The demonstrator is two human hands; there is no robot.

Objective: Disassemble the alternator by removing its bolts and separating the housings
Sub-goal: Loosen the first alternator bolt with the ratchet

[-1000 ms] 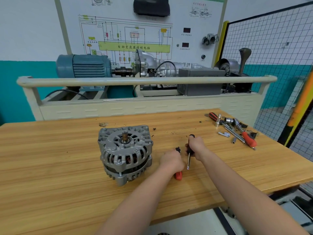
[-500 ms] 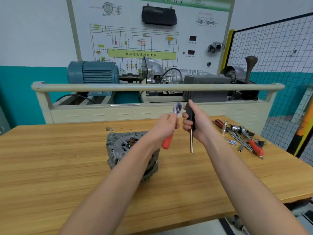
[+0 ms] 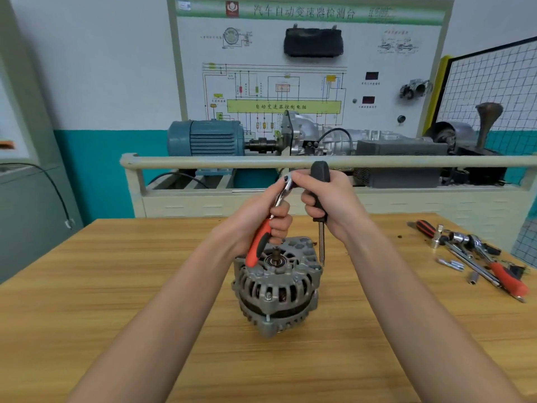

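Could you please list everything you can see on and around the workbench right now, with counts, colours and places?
alternator: one, grey metal, standing on the bench centre, shaft end up.
ratchet wrench: one, orange-and-black handle, chrome head, held above the alternator.
screwdriver: one, black handle, steel shaft pointing down, held beside the ratchet.
loose tools: a cluster, count unclear, chrome with red and black handles, bench right.
workbench: one, light wood, foreground.
electric motor: one, blue, on the training stand behind.
gearbox: one, silver, right of the motor.
wiring panel: one, white, on the wall.
mesh fence: one, white grid, far right.
left hand: grips the ratchet handle.
right hand: grips the screwdriver handle.
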